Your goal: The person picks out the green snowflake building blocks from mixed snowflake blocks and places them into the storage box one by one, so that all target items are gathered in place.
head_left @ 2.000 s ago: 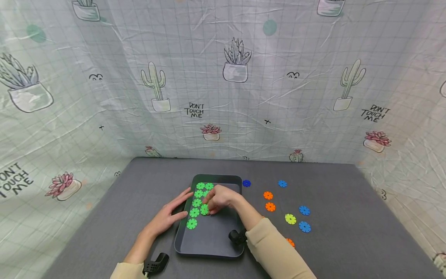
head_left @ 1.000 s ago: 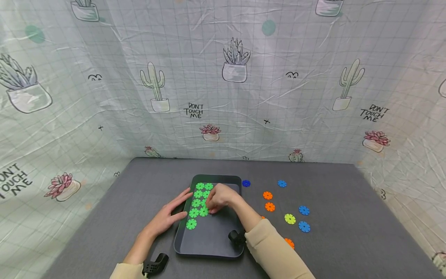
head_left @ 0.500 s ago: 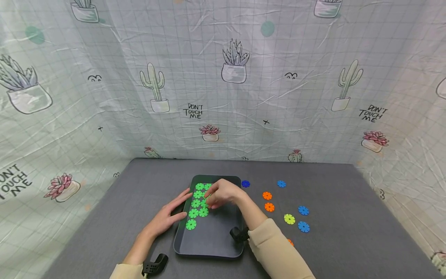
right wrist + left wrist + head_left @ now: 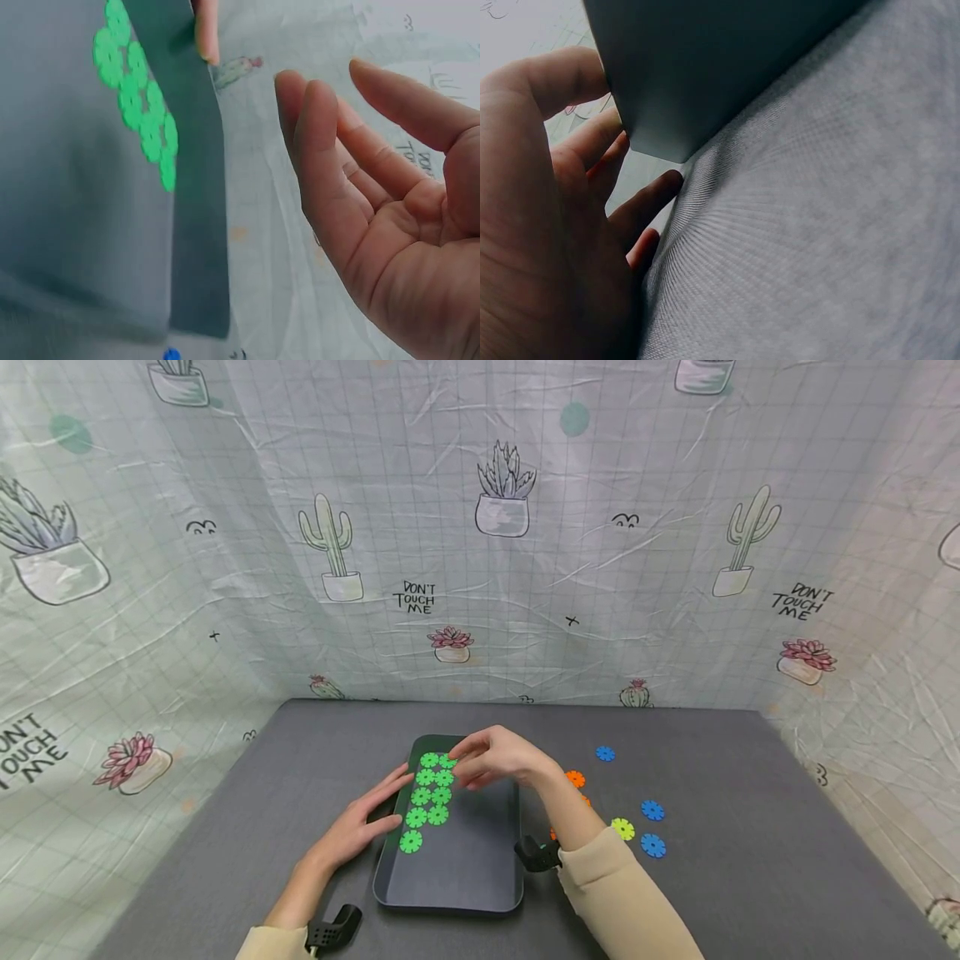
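Observation:
In the head view a dark tray [image 4: 468,868] holds two columns of notched green plastic discs [image 4: 437,814] along its left side. My left hand [image 4: 358,827] rests against the tray's left rim with its fingers extended; in the left wrist view its thumb and fingertips touch the outer wall. Above the tray's far right part hovers my right hand [image 4: 502,758], fingers loosely bent. The right wrist view shows a gap between its thumb and fingertips, with nothing held. It hides part of the tray's far end.
Right of the tray lie loose discs on the grey table [image 4: 750,860]: several blue ones such as a blue disc [image 4: 653,846], a yellow disc [image 4: 622,829], and orange discs [image 4: 575,778] partly behind the right forearm. A patterned curtain [image 4: 420,527] hangs behind the table.
My right hand let go of a green disc in the second column, then rose and moved away toward the tray's far right. The left hand stays on the rim.

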The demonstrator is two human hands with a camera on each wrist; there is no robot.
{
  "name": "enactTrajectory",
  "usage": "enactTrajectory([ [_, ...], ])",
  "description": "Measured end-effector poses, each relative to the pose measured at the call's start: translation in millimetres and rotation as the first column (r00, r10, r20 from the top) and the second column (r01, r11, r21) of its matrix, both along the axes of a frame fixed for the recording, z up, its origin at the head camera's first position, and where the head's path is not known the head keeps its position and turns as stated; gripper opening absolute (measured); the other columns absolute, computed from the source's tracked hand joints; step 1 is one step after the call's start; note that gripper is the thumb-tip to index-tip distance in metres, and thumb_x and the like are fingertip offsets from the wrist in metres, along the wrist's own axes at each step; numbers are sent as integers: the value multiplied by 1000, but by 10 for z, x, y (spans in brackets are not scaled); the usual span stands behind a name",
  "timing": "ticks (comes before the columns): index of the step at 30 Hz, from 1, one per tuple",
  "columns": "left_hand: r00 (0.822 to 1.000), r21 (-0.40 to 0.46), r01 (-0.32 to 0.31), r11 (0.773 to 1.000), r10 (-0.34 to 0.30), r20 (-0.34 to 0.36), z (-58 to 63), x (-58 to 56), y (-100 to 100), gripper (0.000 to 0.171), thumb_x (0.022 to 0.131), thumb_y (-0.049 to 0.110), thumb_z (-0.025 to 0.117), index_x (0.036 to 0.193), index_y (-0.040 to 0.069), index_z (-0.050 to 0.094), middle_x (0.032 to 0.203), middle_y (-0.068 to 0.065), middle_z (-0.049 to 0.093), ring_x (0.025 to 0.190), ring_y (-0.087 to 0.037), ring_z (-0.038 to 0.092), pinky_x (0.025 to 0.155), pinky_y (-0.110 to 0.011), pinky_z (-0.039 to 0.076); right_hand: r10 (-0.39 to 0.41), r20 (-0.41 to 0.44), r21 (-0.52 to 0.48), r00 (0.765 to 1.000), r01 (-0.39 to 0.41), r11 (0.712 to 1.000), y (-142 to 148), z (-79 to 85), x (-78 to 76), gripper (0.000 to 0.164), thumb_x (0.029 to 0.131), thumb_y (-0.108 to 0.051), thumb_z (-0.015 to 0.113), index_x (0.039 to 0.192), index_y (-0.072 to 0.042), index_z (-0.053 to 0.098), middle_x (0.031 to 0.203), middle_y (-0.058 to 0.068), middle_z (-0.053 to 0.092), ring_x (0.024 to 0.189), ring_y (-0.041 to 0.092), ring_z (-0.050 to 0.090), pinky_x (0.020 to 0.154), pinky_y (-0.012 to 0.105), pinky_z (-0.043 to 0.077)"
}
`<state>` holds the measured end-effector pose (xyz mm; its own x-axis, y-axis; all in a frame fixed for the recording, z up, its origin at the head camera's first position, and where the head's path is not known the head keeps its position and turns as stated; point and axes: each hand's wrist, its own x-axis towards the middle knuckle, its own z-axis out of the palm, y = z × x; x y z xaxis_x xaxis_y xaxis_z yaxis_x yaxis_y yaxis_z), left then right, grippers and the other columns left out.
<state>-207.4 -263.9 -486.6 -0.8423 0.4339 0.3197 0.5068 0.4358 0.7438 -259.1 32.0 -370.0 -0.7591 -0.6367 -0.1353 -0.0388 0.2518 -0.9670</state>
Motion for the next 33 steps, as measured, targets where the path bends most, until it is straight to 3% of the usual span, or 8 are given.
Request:
enactTrajectory([
  [4,1000,-6,-8,1000,8,-7,-3,1,2,57,100,15,62,153,7,44,164,-7,27,149,-40,22,107,-73,21,3,-21,-7,1000,-3,1000,154,37,34,35,92,-6,72,125,4,67,114,26,69,96,38,70,83,44,57],
  [10,1000,-4,-9,1000,9,-15,9,14,3,57,99,14,63,153,5,45,164,-8,28,148,-40,22,107,-73,22,-2,-38,9,999,2,1000,383,36,84,35,93,-10,73,126,1,67,111,19,72,100,40,69,87,48,56],
  [14,1000,-4,-8,1000,8,-11,22,18,9,57,99,14,63,153,5,44,164,-9,28,148,-41,23,107,-72,22,4,-50,8,999,-3,1000,511,21,123,36,94,-11,72,127,2,66,113,21,71,103,43,67,88,50,55],
  [20,1000,-7,-7,1000,7,-6,27,11,16,57,100,14,63,153,5,44,164,-9,27,148,-40,23,108,-72,22,-3,-97,38,995,7,999,684,4,182,35,94,-14,72,126,2,66,111,20,71,101,37,68,88,48,55],
  [23,1000,-5,-9,1000,9,-7,25,7,15,57,100,14,63,153,5,44,164,-8,27,148,-40,23,108,-72,22,-9,-101,35,995,13,999,760,-15,211,35,94,-14,73,125,2,66,109,20,71,102,40,67,88,46,55],
  [27,1000,-4,-7,1000,6,-7,16,3,9,57,100,14,62,153,5,44,164,-8,27,148,-40,22,108,-72,22,-13,-96,21,995,15,1000,861,-62,248,35,94,-14,72,125,2,66,111,22,70,105,45,64,92,53,52],
  [33,1000,-11,-2,1000,2,-6,-3,-2,2,57,100,14,62,153,5,44,164,-9,27,148,-41,22,108,-72,22,-2,-89,34,996,5,999,997,-165,292,36,95,-15,71,125,5,65,114,20,69,105,39,65,93,54,51],
])
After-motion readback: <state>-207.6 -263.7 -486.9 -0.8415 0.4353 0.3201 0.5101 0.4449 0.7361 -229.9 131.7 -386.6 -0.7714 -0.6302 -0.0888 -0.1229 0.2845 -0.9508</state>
